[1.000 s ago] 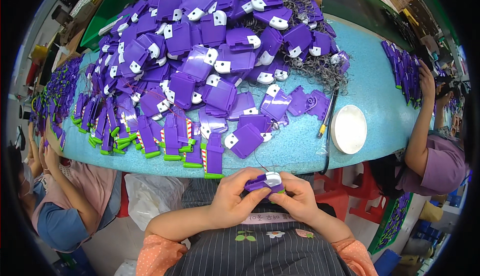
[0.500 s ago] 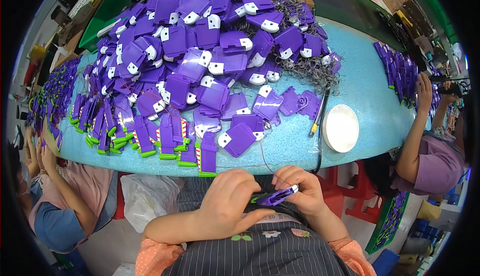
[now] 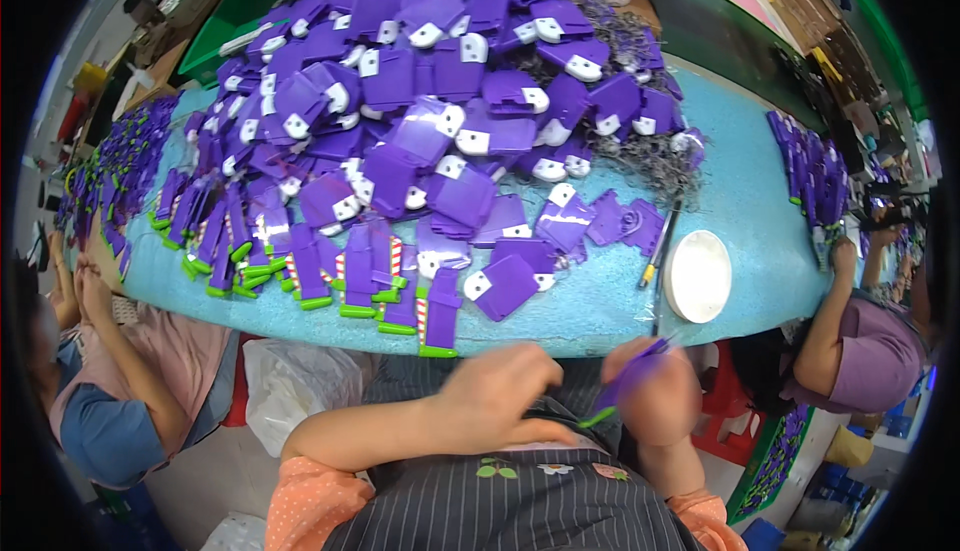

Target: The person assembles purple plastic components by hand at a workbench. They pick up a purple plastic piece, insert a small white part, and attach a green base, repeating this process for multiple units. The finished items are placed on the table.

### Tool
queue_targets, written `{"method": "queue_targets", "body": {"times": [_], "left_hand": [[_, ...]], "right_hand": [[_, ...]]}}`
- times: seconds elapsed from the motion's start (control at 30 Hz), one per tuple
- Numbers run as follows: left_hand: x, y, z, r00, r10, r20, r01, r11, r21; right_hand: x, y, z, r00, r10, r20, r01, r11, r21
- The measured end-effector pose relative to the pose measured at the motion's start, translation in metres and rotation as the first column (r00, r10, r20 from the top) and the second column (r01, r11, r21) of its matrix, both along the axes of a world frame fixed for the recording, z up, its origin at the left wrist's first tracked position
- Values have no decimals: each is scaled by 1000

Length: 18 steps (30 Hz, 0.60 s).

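Smeared by motion, my right hand is closed on a purple plastic part with a green tip, held tilted over my lap just off the table's front edge. My left hand is apart from that part, its thumb spread away from the curled fingers and nothing visible between them. On the table ahead lies a heap of purple plastic pieces with white corners. Along the near side of the heap, several purple pieces with green ends and striped strips lie in a row.
A white bowl stands at the right of the blue table, beside a yellow-and-black pen-like tool. Thin dark wires tangle behind it. Co-workers sit at left and right. A plastic bag hangs below the table edge.
My right hand has moved right and turned the purple part upright-slanted. My left hand has come off the part. The whole view has shifted slightly, with the table lying farther right.
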<state>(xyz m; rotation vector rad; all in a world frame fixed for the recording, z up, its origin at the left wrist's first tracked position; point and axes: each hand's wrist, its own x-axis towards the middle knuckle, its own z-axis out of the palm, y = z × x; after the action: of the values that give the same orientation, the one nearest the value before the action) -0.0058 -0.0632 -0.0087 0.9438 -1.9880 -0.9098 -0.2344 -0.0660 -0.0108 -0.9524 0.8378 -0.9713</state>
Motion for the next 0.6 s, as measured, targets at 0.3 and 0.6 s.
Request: {"method": "queue_targets", "body": {"times": [0.3, 0.6], "left_hand": [[15, -30, -1, 744, 467, 479, -302, 873, -383], [24, -15, 25, 984, 48, -169, 10, 945, 326]], "right_hand": [[-108, -99, 37, 885, -448, 129, 464, 872, -157], [-179, -135, -31, -148, -704, -695, 0, 702, -712]]}}
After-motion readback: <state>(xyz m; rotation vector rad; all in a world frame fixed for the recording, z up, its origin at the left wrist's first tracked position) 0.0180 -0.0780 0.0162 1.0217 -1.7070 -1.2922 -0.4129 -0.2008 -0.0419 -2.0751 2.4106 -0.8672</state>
